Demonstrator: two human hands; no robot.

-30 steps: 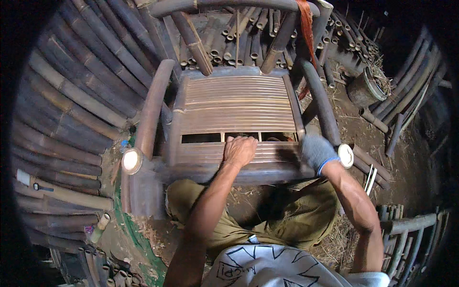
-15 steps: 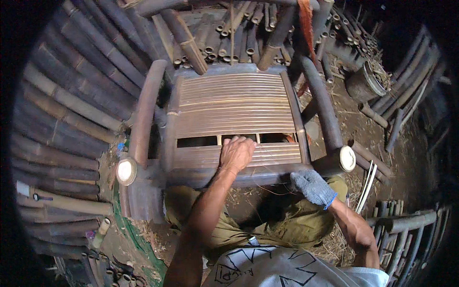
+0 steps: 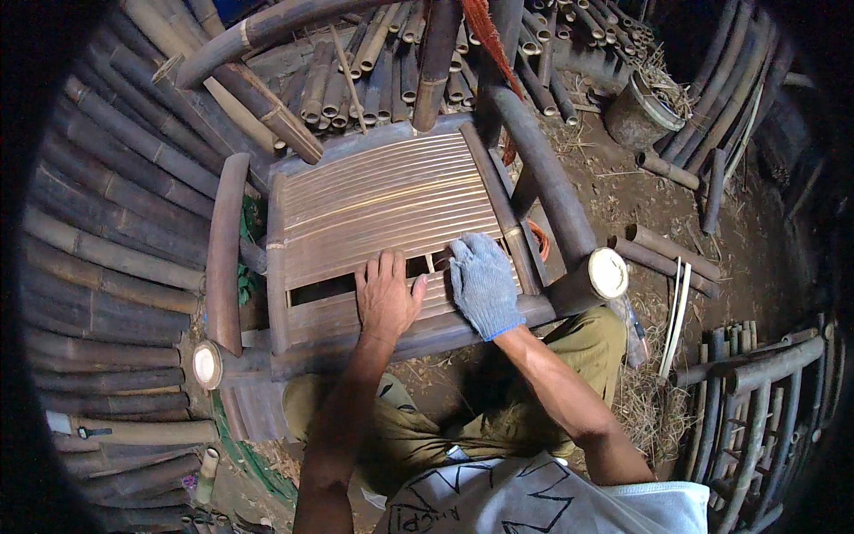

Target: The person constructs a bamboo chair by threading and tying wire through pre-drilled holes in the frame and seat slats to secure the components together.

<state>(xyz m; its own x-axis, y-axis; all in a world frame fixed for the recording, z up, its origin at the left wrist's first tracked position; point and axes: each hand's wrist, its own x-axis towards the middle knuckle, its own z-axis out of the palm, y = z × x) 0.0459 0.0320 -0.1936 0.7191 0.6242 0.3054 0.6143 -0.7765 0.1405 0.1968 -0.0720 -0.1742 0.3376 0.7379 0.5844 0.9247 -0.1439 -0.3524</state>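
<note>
A bamboo chair [image 3: 584, 214] with a seat of narrow bamboo slats [image 3: 374, 200] stands in front of me. Across the seat's front part runs a dark gap [image 3: 322, 290], with a short pale crosspiece [image 3: 431, 262] showing in it. My bare left hand [image 3: 388, 292] lies over the front slats, fingers stretched across the gap and thumb apart. To its right, my right hand [image 3: 486, 285] in a grey knit glove rests on the slats at the gap's right part, fingers extended forward. The hands cover parts of the gap and slats.
Dark bamboo poles [image 3: 107, 276] line the left side. Cut bamboo tubes [image 3: 374, 76] are stacked behind the chair. A bucket [image 3: 642, 111] stands at the far right. Two pale strips [image 3: 676, 316] and a bamboo frame [image 3: 765, 383] are at the right.
My gloved right hand has come up from the chair's front rail onto the slats. My left hand still lies at the gap. The chair appears shifted left and turned as the view moved.
</note>
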